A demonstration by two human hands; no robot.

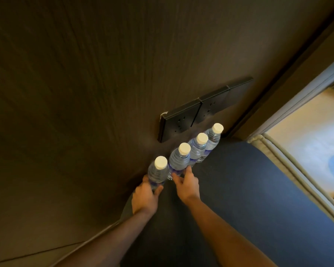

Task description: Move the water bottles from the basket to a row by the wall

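Several clear water bottles with white caps stand upright in a row against the dark wooden wall (pixel 85 83), on a dark blue surface (pixel 249 189). My left hand (pixel 145 197) is wrapped around the lower part of the nearest bottle (pixel 158 172), at the row's left end. My right hand (pixel 186 185) has its fingers spread and its fingertips touch the base of the second bottle (pixel 179 160). Two more bottles (pixel 198 147) (pixel 212 138) stand further right, untouched. No basket is in view.
Black socket plates (pixel 189 118) sit on the wall just behind the row. A dark door frame (pixel 278 83) runs diagonally at the right. Beyond the blue surface's piped edge (pixel 289 174) lies a pale floor (pixel 307 132).
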